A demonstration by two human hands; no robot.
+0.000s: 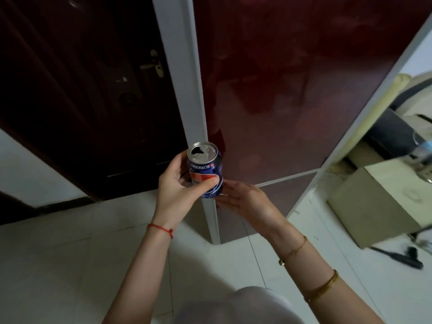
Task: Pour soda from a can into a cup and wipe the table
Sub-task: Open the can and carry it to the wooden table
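The left hand gripped the can upright at centre, thumb across its front, over the floor. Its top was already open; contents could not be seen. The right hand lay flat-fingered at the can's 4 o'clock, fingertips touching its base.

The blue can carries a band of white Chinese characters running round its wall just under the top rim, with a small red mark at the band's right end; the characters are too small and blurred to read with certainty; below the band sits a red, white and blue Pepsi-style globe emblem, partly covered by a thumb; nothing else legible.
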